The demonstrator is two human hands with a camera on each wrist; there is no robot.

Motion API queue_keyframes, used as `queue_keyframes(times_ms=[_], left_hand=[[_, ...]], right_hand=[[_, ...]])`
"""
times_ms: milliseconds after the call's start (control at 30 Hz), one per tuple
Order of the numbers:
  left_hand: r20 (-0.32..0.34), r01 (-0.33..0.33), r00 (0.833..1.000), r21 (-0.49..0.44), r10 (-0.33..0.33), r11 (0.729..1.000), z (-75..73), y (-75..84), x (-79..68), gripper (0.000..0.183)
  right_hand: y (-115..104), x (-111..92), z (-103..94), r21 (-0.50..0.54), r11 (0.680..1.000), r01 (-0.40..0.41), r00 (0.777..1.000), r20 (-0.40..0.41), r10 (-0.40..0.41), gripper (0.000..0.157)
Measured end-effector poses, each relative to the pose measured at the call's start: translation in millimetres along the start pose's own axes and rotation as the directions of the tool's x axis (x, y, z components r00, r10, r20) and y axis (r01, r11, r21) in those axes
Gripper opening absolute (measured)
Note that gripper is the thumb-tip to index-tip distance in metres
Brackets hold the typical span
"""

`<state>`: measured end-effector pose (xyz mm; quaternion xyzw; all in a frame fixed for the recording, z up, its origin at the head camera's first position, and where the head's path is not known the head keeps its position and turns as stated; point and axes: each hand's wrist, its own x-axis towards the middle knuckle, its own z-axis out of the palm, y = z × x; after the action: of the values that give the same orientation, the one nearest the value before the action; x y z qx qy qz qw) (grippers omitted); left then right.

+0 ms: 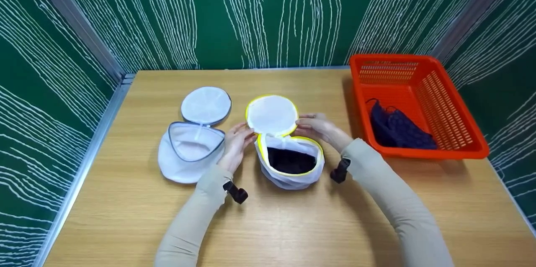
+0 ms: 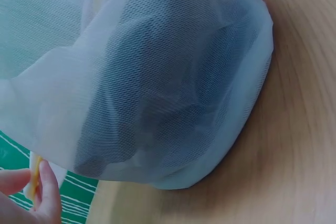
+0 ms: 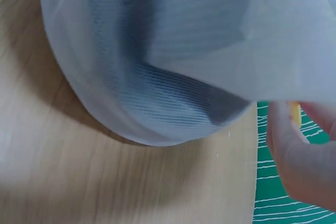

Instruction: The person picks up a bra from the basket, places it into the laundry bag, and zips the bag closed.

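Note:
A white mesh laundry bag with yellow trim (image 1: 289, 181) stands on the table with its round lid (image 1: 272, 115) flipped back. Dark fabric (image 1: 292, 161) lies inside and shows through the mesh in both wrist views. My left hand (image 1: 236, 143) pinches the yellow edge of the lid at its lower left; thumb and fingers (image 2: 48, 187) meet on that edge in the left wrist view. On the opposite side, my right hand (image 1: 321, 128) pinches the lid's right edge, with the yellow trim (image 3: 295, 114) between thumb and fingers.
Left of my left hand sits a second white mesh bag with grey trim (image 1: 180, 173), its lid (image 1: 206, 105) also folded back. An orange plastic basket (image 1: 460, 133) at the right holds dark blue fabric (image 1: 400, 131). Green walls with white lines border the wooden table (image 1: 293, 229).

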<state>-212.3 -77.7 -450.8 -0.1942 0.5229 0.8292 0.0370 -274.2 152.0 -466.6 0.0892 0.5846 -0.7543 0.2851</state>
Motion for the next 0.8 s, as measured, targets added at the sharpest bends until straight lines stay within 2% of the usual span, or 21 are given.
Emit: queue_keyframes(times_ms=[200, 267, 400, 433, 500, 633, 667, 767, 800], left_hand=[[-0.005, -0.091, 0.996, -0.004, 0.091, 0.996, -1.8, -8.9, 17.2, 0.034], [0.039, -0.139, 0.989, -0.042, 0.14, 0.989, -10.2, -20.9, 34.9, 0.033], [0.067, -0.193, 0.978, -0.054, 0.197, 0.98, -10.9, -22.1, 38.6, 0.032], [0.1, -0.21, 0.971, -0.078, 0.217, 0.975, -13.8, -24.3, 42.0, 0.031], [0.074, -0.22, 0.972, -0.045, 0.223, 0.974, -4.9, -12.3, 26.3, 0.031], [0.112, -0.237, 0.963, -0.069, 0.243, 0.969, -1.9, -2.1, 15.1, 0.031], [0.106, -0.234, 0.965, -0.053, 0.239, 0.971, 2.6, 5.4, 5.1, 0.032], [0.139, -0.254, 0.956, -0.062, 0.26, 0.965, 4.0, 11.2, -2.3, 0.032], [0.161, -0.272, 0.946, -0.073, 0.28, 0.96, 3.3, 12.6, -4.0, 0.032]], right_hand=[[-9.1, -4.7, 1.0, -0.034, 0.997, 0.063, 0.997, -0.031, -0.064, 0.053], [-12.1, -5.6, 1.7, -0.031, 0.997, 0.077, 0.996, -0.044, -0.079, 0.051], [-16.3, -7.5, 3.2, -0.008, 0.992, 0.128, 0.991, -0.036, -0.128, 0.049], [-17.0, -8.4, 3.7, 0.004, 0.99, 0.138, 0.99, -0.035, -0.138, 0.047], [-18.2, -10.4, 4.1, 0.03, 0.986, 0.165, 0.986, -0.019, -0.164, 0.044], [-20.0, -15.0, 3.1, 0.057, 0.979, 0.195, 0.981, 0.0, -0.196, 0.034], [-20.6, -16.6, 2.6, 0.055, 0.978, 0.2, 0.98, 0.003, -0.2, 0.033], [-22.2, -21.0, 2.2, 0.054, 0.978, 0.203, 0.979, 0.005, -0.204, 0.032], [-22.9, -22.9, 2.3, 0.059, 0.978, 0.202, 0.979, 0.004, -0.203, 0.031]])
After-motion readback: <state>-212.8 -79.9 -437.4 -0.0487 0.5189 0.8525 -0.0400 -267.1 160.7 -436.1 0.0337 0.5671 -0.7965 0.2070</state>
